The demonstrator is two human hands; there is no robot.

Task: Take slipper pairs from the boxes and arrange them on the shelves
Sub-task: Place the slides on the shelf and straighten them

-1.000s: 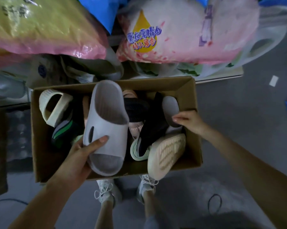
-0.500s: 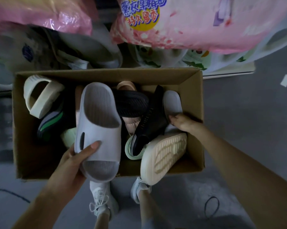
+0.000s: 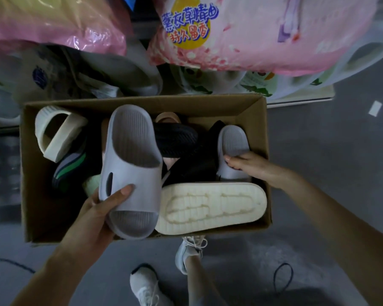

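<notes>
A cardboard box (image 3: 255, 111) on the floor holds several slippers. My left hand (image 3: 97, 208) grips a light grey slipper (image 3: 131, 168) by its toe end, holding it over the box's front. My right hand (image 3: 250, 165) reaches into the right side of the box, its fingers curled on the strap of the matching grey slipper (image 3: 232, 142), which lies against the box's right wall. A cream slipper (image 3: 210, 206) lies sole up at the front right. A black slipper (image 3: 177, 140) sits in the middle.
Another cream slipper (image 3: 56, 131) and a green-striped one (image 3: 70, 166) lie at the box's left. Pink plastic bags (image 3: 274, 34) and other bags crowd behind the box. My white sneakers (image 3: 146, 283) stand in front. A black cord loop (image 3: 283, 277) lies on the grey floor.
My right hand has pushed deeper into the box and taken hold of the second grey slipper. The cream sole-up slipper has turned from slanted to flat along the front wall.
</notes>
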